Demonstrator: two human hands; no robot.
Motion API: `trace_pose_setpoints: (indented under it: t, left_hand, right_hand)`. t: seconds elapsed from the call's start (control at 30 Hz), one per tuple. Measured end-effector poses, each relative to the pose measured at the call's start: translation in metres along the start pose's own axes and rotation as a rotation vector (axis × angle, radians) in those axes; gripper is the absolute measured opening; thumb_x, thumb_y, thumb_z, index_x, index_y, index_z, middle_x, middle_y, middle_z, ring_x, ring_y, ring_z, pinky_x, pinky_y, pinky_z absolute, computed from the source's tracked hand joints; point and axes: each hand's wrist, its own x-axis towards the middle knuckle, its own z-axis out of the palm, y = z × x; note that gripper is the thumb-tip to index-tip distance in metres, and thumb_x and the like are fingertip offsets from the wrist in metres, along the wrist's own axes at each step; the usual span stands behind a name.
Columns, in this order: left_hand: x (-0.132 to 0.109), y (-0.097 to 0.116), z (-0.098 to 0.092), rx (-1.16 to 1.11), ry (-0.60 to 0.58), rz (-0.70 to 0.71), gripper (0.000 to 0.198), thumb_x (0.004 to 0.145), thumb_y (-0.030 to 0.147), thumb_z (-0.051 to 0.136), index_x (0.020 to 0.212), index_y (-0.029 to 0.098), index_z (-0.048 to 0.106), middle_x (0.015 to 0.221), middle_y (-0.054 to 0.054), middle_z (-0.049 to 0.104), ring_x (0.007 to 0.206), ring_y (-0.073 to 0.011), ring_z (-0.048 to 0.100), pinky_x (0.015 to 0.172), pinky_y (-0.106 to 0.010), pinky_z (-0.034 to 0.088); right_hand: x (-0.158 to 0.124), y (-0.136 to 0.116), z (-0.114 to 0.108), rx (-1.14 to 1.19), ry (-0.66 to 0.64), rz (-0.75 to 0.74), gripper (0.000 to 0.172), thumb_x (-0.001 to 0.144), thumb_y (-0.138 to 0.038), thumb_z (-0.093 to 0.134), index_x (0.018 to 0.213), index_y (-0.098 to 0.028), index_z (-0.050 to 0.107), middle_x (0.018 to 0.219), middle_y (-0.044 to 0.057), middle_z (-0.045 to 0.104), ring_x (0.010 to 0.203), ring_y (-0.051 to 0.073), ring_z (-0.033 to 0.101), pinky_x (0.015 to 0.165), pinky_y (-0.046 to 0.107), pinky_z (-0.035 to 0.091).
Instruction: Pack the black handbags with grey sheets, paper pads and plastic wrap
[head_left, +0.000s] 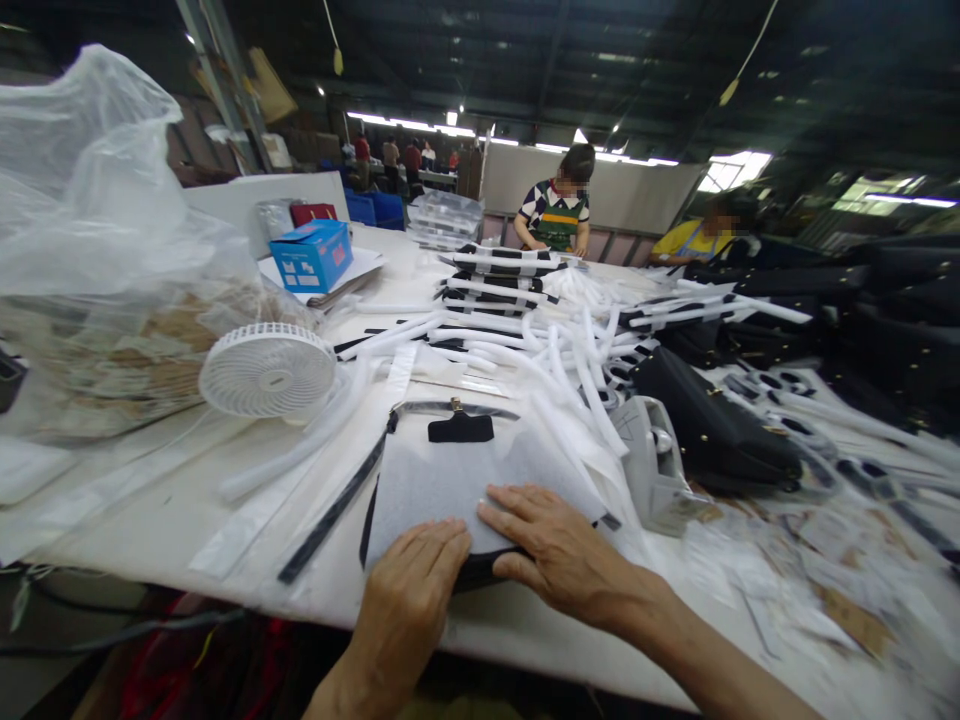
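A black handbag lies before me at the table's near edge, its upper face covered by a pale grey-white sheet point(450, 485). My left hand point(420, 570) rests on the sheet's near left part, fingers stretched out side by side. To its right, my right hand point(536, 540) lies flat on the sheet with its fingers spread. Neither hand grips anything. A black tab point(460, 429) crosses the sheet's far part, just below a small gold clasp point(456, 404). The bag's dark strap point(337, 508), partly under clear wrapping, runs down along the left side.
On the left stand a white fan point(268, 370), a large plastic bag of packets point(150, 340) and a blue box point(312, 256). White foam tubes point(555, 370) pile up beyond. At right are a tape dispenser point(654, 465), black bags point(705, 420) and loose packets point(802, 570). Co-workers point(556, 210) are across the table.
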Motion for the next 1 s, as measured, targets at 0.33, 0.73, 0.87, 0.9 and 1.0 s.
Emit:
trace_pose_setpoints:
  t: [0.33, 0.73, 0.87, 0.9, 1.0]
  left_hand:
    - [0.000, -0.001, -0.008, 0.006, -0.055, -0.003, 0.022, 0.099, 0.012, 0.043, 0.104, 0.017, 0.063, 0.101, -0.002, 0.075, 0.098, -0.0166, 0.069, 0.095, -0.034, 0.048]
    - [0.003, 0.015, -0.005, 0.192, -0.448, -0.235, 0.062, 0.069, 0.035, 0.085, 0.122, 0.017, 0.059, 0.096, -0.005, 0.067, 0.088, -0.0249, 0.063, 0.084, -0.042, 0.051]
    - [0.013, 0.016, 0.002, 0.221, -0.544, -0.215, 0.064, 0.068, 0.042, 0.085, 0.122, 0.019, 0.061, 0.094, -0.005, 0.067, 0.087, -0.0269, 0.062, 0.078, -0.044, 0.052]
    - [0.015, 0.016, 0.003, 0.220, -0.550, -0.209, 0.061, 0.069, 0.042, 0.084, 0.121, 0.020, 0.062, 0.094, -0.005, 0.067, 0.087, -0.0270, 0.062, 0.078, -0.044, 0.052]
    - [0.014, 0.014, 0.005, 0.207, -0.542, -0.200, 0.056, 0.071, 0.040, 0.082, 0.120, 0.020, 0.063, 0.095, -0.005, 0.068, 0.088, -0.0263, 0.063, 0.079, -0.042, 0.052]
  right_hand:
    - [0.005, 0.002, 0.009, 0.004, -0.031, -0.029, 0.088, 0.079, -0.057, 0.073, 0.149, -0.018, 0.037, 0.152, 0.014, 0.043, 0.133, 0.032, 0.046, 0.111, 0.051, 0.034]
    - [0.030, -0.009, 0.018, -0.119, -0.116, 0.047, 0.116, 0.055, -0.046, 0.092, 0.148, -0.008, 0.035, 0.138, 0.021, 0.054, 0.117, 0.039, 0.051, 0.106, 0.056, 0.035]
    - [0.030, -0.009, 0.020, -0.104, -0.093, 0.048, 0.110, 0.059, -0.049, 0.088, 0.148, -0.011, 0.036, 0.137, 0.021, 0.054, 0.120, 0.039, 0.049, 0.107, 0.056, 0.033]
    - [0.029, -0.007, 0.021, -0.086, -0.087, 0.044, 0.109, 0.060, -0.051, 0.087, 0.148, -0.011, 0.036, 0.138, 0.021, 0.053, 0.120, 0.039, 0.049, 0.107, 0.056, 0.033]
    - [0.024, 0.001, 0.022, -0.010, -0.080, 0.027, 0.109, 0.061, -0.057, 0.083, 0.148, -0.011, 0.036, 0.140, 0.020, 0.052, 0.122, 0.039, 0.048, 0.108, 0.057, 0.031]
